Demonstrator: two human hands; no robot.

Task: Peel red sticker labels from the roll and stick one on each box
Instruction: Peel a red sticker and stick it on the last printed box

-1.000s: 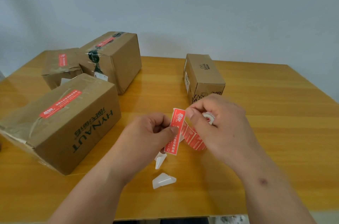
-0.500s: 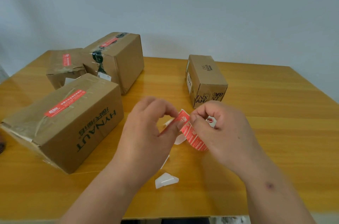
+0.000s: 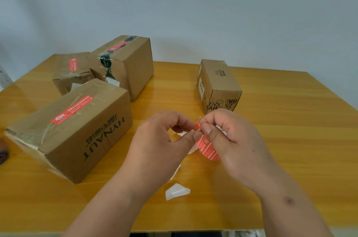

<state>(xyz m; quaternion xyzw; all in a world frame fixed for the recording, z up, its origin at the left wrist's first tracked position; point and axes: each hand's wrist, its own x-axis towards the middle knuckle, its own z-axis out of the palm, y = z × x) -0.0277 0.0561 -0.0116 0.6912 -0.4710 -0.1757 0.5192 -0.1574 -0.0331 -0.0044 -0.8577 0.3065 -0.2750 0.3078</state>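
Since a second ago the long red sticker that hung from the left hand [image 3: 164, 139] has dropped out of sight, and both hands have drawn together above the middle of the table [image 3: 290, 139], a little toward its near edge. Left thumb and forefinger now pinch at the top corner of a red sticker [image 3: 198, 126], with the other fingers curled. That corner sits right at the fingertips, squeezed between the two hands. The right hand [image 3: 232, 139] grips the sticker roll [image 3: 207, 149], thumb pressed on the sticker's top edge, fingers curled round the far side; the roll's red printed strip curves down below the thumb, and most of the roll is hidden in the palm.

Four cardboard boxes stand shut on the table, so what they hold cannot be told. The big box [image 3: 77, 130] near the left edge has a red sticker [image 3: 72, 109] along its top. Behind it, toward the far left corner, a small dented box [image 3: 71, 72] bears one [image 3: 73, 64] too, and the taped box [image 3: 124, 64] touching it on its right has another [image 3: 117, 46]. The narrow box [image 3: 219, 85] just beyond the right hand shows no red sticker on the faces in view.

A folded scrap of white backing paper [image 3: 177, 191] lies on the table near the near edge, between the forearms.
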